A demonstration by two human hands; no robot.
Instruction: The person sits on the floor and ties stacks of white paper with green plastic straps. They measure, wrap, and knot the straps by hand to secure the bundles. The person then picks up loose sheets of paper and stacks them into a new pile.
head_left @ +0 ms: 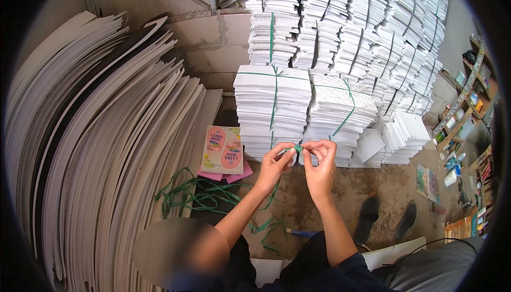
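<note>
Navy fabric sleeve (348, 273): one, at the lower edge.
Grip: bare left hand (275, 166), bare right hand (321, 168), both pinching.
Thin green plastic strip (298, 150): one bunch, between their fingertips.
Yellow-and-pink cardboard (215, 156): one, further left.

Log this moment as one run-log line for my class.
left hand: pinching green strap; right hand: pinching green strap; ahead: strapped white stack; left side: green tangle

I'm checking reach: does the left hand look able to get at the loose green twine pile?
Probably yes: the twine pile lies largely uncovered beside the left forearm, though the left hand pinches green twine.
</note>
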